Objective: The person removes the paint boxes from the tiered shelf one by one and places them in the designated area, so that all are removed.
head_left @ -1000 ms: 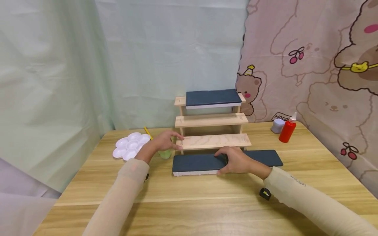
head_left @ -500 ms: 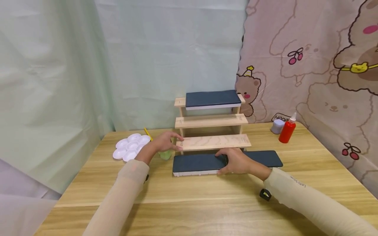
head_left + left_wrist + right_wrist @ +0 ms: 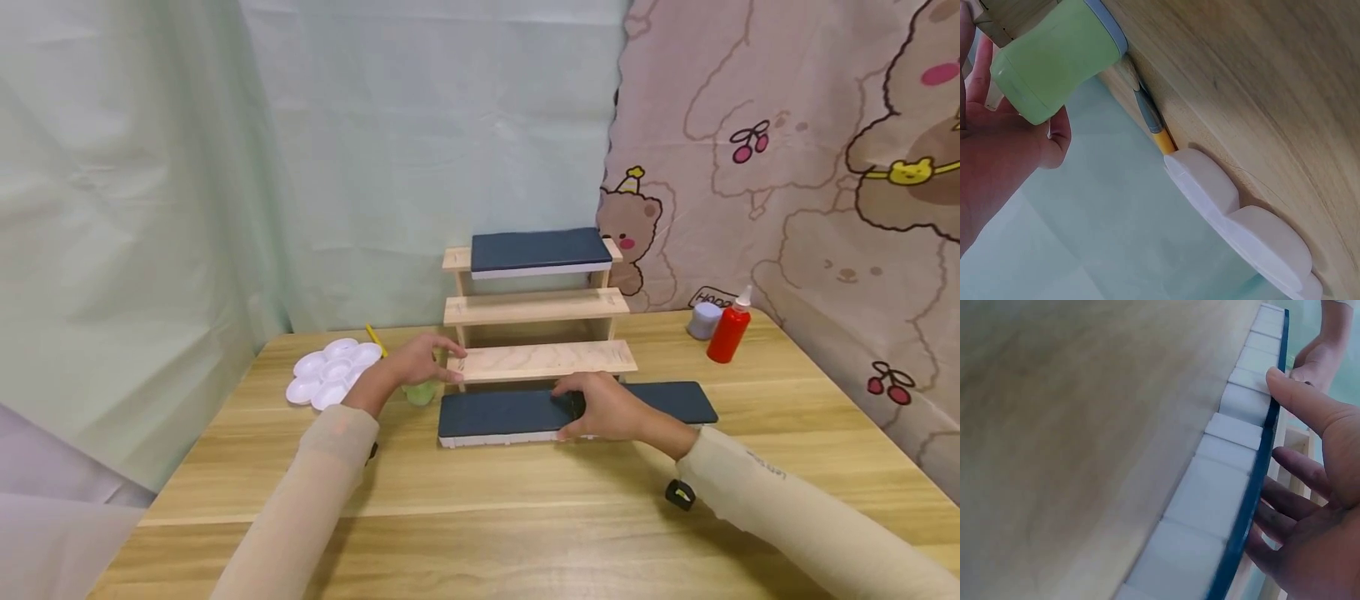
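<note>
A light wooden stepped rack point(image 3: 551, 358) stands near the middle of the table. My left hand point(image 3: 417, 360) holds the left end of its lowest step, thumb at the front edge and index finger above. In front of the rack lies a long white box with a dark blue lid point(image 3: 498, 414). My right hand point(image 3: 603, 408) spans this box near its right end, thumb at the front and fingertips at the far side. A second dark-lidded box point(image 3: 671, 402) continues to the right, partly hidden by this hand. A similar dark-lidded box point(image 3: 540, 252) rests on the top step.
A white flower-shaped palette point(image 3: 330, 372) and a yellow-tipped brush point(image 3: 1154, 115) lie at the left. A green cup-like container point(image 3: 1057, 59) stands by my left hand. A red squeeze bottle point(image 3: 729, 333) and a pale purple jar point(image 3: 705, 321) stand back right.
My right hand has slid slightly to the right along the box. The left hand, the rack and the boxes stay where they were.
</note>
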A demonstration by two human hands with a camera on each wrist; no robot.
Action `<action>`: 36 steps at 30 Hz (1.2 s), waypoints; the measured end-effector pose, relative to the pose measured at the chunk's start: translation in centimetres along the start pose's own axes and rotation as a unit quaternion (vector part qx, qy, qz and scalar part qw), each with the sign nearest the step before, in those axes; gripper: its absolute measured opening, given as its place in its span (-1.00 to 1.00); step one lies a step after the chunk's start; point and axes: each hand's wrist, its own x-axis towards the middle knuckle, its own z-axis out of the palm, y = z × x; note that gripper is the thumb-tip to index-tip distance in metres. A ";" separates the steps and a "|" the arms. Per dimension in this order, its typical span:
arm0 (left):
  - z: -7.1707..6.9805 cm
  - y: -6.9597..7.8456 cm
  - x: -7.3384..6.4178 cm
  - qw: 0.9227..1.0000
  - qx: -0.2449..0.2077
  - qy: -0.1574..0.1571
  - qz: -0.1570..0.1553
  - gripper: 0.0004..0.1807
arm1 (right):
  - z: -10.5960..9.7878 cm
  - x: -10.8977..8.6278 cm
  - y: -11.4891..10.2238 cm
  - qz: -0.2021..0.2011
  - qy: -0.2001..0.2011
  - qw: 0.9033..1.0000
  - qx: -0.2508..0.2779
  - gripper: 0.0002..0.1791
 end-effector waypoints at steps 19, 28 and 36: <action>0.1 -0.1 0.0 1.000 0.004 0.005 0.003 -0.51 | -2.6 0.6 0.1 -0.010 0.016 0.999 0.048 -0.36; 0.2 -0.3 0.1 1.000 0.004 0.007 0.003 -0.50 | -4.0 1.1 0.5 -0.006 0.060 0.995 0.084 -0.46; 0.2 -0.3 0.2 1.000 0.010 0.008 -0.002 -0.50 | -4.8 1.8 1.3 -0.014 0.098 0.991 0.095 -0.55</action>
